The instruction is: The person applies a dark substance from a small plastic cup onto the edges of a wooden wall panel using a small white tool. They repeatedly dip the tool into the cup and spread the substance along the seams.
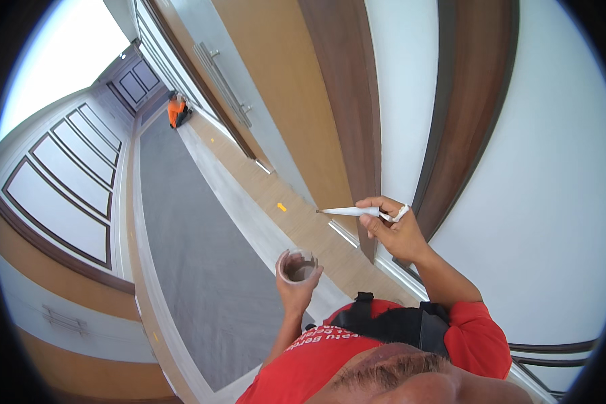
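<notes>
Cup [299,265] holds dark liquid; brush [349,211] white, thin.

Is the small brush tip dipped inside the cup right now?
No, the brush in the right hand is above and apart from the cup.

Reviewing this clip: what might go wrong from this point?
1. The small cup of dark liquid sits in the left hand with no lid, over the grey carpet; a tilt may spill it.
2. The white brush in the right hand has a dark tip and might drip or mark the white wall.
</notes>
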